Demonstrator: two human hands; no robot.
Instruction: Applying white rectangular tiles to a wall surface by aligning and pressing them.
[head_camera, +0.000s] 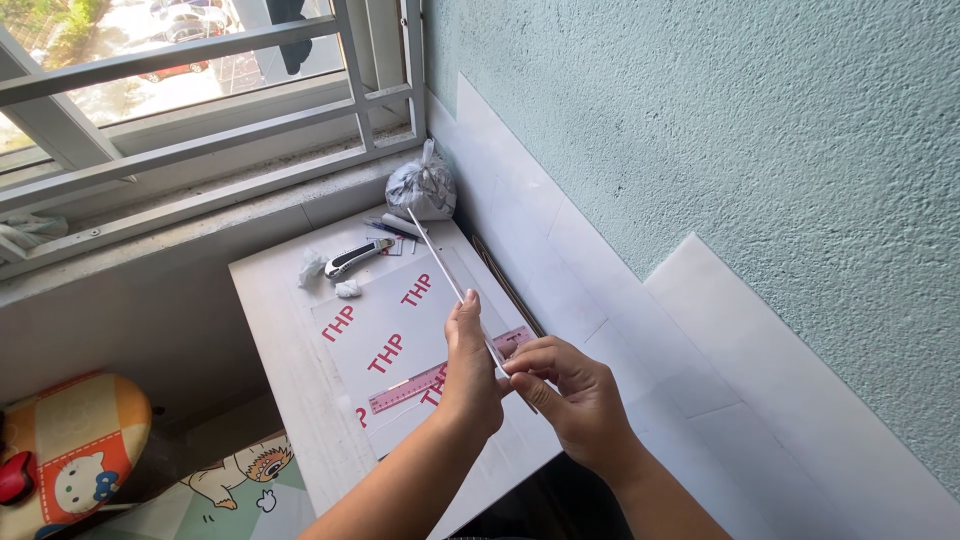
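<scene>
Both hands grip a thin white strip over the small white table, left hand pinching its middle, right hand its near end, far end pointing toward eleven o'clock at the tied plastic bag.

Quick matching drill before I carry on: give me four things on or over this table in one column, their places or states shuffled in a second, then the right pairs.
Things:
1. white strip
2. ruler
3. cutter
4. tied bag

Places or states:
A. in the far corner by the window sill
B. flat on the printed sheet, partly under the hands
C. held by the left hand and right hand
D. lying beside crumpled paper scraps

Pairs: 1-C, 2-B, 3-D, 4-A
</scene>
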